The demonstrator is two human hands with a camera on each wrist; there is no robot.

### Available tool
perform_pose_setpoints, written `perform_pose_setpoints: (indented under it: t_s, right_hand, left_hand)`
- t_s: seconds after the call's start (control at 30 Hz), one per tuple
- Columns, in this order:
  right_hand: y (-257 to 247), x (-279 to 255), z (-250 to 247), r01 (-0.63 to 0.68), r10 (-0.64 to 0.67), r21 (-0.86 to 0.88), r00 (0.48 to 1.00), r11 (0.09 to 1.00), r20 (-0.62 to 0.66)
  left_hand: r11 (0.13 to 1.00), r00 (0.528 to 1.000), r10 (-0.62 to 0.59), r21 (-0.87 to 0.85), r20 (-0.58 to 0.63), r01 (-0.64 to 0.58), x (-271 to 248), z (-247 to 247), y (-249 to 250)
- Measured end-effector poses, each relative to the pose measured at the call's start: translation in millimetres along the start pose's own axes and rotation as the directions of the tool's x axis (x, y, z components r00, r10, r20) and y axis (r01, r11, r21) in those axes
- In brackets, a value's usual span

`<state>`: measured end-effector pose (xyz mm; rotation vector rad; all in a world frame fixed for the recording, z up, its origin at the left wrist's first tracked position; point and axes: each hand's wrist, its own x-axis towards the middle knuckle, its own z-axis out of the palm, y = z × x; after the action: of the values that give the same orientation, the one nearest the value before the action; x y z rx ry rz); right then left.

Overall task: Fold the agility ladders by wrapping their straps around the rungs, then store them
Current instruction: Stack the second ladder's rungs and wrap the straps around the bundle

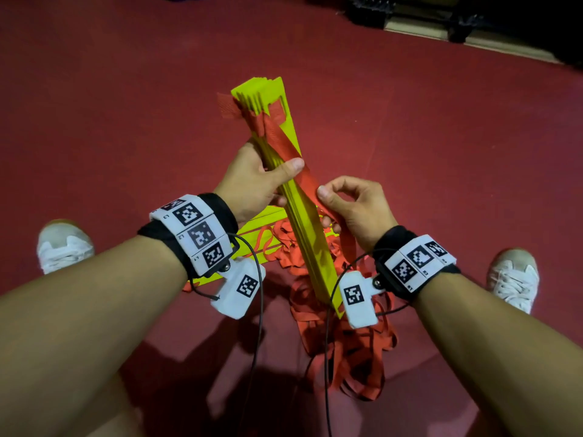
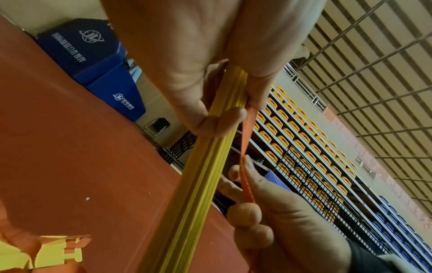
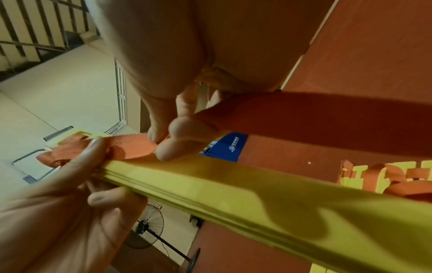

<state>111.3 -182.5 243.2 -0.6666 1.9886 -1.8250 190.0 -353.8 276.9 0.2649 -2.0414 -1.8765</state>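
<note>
Wrapping step: the left hand (image 1: 252, 181) grips the stacked yellow rungs (image 1: 303, 216) held above the floor (image 1: 441, 152), thumb pinning the red strap (image 1: 290, 149), while the right hand (image 1: 356, 206) pinches the strap's free run, which probably next needs carrying round the stack under tension.

We are gripping the stacked yellow rungs (image 3: 233, 188) with our left hand (image 3: 60, 212), its thumb lying on the orange strap (image 3: 131, 147) just above them. Our right hand (image 3: 173, 103) is pinching that strap beside the rungs. A standing fan (image 3: 149, 224) is showing below the rungs.
</note>
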Motion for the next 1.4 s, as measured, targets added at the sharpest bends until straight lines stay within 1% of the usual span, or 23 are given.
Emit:
perform_pose_setpoints:
  t_s: [0.07, 0.1, 0.17, 0.23, 0.3, 0.37, 0.43, 0.53, 0.57, 0.67, 0.77, 0.87, 0.93, 1.03, 1.1, 1.17, 1.27, 1.4]
  right_hand:
    - [3.5, 0.2, 1.9, -0.018, 0.018, -0.008, 1.000, 1.000, 0.022]
    - [5.7, 0.5, 2.8, -0.029, 0.030, -0.016, 0.998, 0.999, 0.053]
    - [9.0, 0.2, 4.6, -0.049, 0.060, -0.069, 0.984, 0.996, 0.168]
    - [10.0, -2.2, 5.8, -0.046, 0.085, -0.142, 0.956, 0.989, 0.282]
    - [9.0, -4.0, 7.2, -0.024, 0.083, -0.185, 0.944, 0.983, 0.321]
    - [7.9, -3.5, 8.3, 0.017, 0.053, -0.219, 0.949, 0.976, 0.312]
    - [8.4, -2.0, 10.3, 0.049, 0.023, -0.238, 0.956, 0.970, 0.292]
    - [8.6, 1.2, 15.0, 0.033, 0.020, -0.222, 0.972, 0.975, 0.234]
    - [8.0, 2.3, 16.5, 0.023, 0.026, -0.215, 0.975, 0.976, 0.220]
    - [6.8, 3.8, 21.3, 0.029, 0.018, -0.209, 0.976, 0.978, 0.219]
    - [3.7, 2.6, 24.7, 0.014, 0.025, -0.187, 0.979, 0.982, 0.204]
    - [0.1, 2.3, 25.5, 0.018, 0.020, -0.162, 0.974, 0.987, 0.225]
    - [1.0, 2.8, 24.7, -0.009, 0.039, -0.118, 0.967, 0.993, 0.253]
    - [5.1, 2.2, 22.4, -0.080, 0.107, -0.107, 0.955, 0.991, 0.277]
    - [7.9, 1.5, 20.7, -0.124, 0.162, -0.144, 0.941, 0.982, 0.297]
    - [10.0, 1.0, 19.9, -0.140, 0.192, -0.185, 0.935, 0.973, 0.299]
    - [12.6, 1.4, 21.0, -0.105, 0.170, -0.240, 0.948, 0.965, 0.269]
    - [15.0, 2.1, 20.5, -0.048, 0.140, -0.367, 0.964, 0.929, 0.227]
  left_hand:
    - [1.000, 1.000, 0.000, -0.020, 0.016, 0.000, -0.1, 0.1, -1.3]
    - [1.000, 1.000, 0.002, -0.030, 0.026, -0.001, -0.2, 0.1, -1.6]
    - [0.998, 0.999, -0.007, -0.055, 0.038, 0.009, -1.8, 0.0, 1.2]
    - [0.995, 0.999, -0.009, -0.098, 0.047, 0.013, -2.9, -0.7, 4.1]
    - [0.991, 0.999, -0.019, -0.129, 0.046, 0.025, -3.1, -1.8, 6.2]
    - [0.987, 0.998, -0.022, -0.156, 0.053, 0.030, -4.1, -2.0, 8.0]
    - [0.979, 0.999, -0.019, -0.202, 0.033, 0.025, -3.2, -1.0, 7.1]
    - [0.971, 1.000, 0.000, -0.238, -0.013, -0.003, -1.3, 3.5, -0.4]
    - [0.977, 1.000, 0.000, -0.211, -0.013, -0.003, -0.7, 5.1, -3.9]
    - [0.998, 1.000, -0.028, -0.060, 0.009, 0.029, -1.3, 8.0, -15.1]
    - [0.998, 1.000, -0.020, 0.057, 0.019, 0.019, 1.2, 9.6, -22.5]
    - [0.996, 0.999, -0.008, 0.088, -0.031, 0.011, 3.5, 10.4, -21.4]
    - [0.995, 0.998, -0.006, 0.094, -0.069, 0.012, 5.0, 10.0, -19.1]
    - [0.998, 0.991, 0.027, 0.066, -0.131, -0.019, 9.4, 6.0, -13.2]
    - [0.999, 0.986, 0.041, 0.016, -0.161, -0.039, 13.3, 2.0, -11.4]
    - [0.998, 0.984, 0.042, -0.033, -0.175, -0.049, 13.4, 0.2, -10.3]
    - [0.995, 0.982, 0.030, -0.085, -0.187, -0.047, 12.4, 0.7, -10.9]
    - [0.989, 0.981, 0.028, -0.136, -0.190, -0.055, 13.3, 1.0, -16.1]
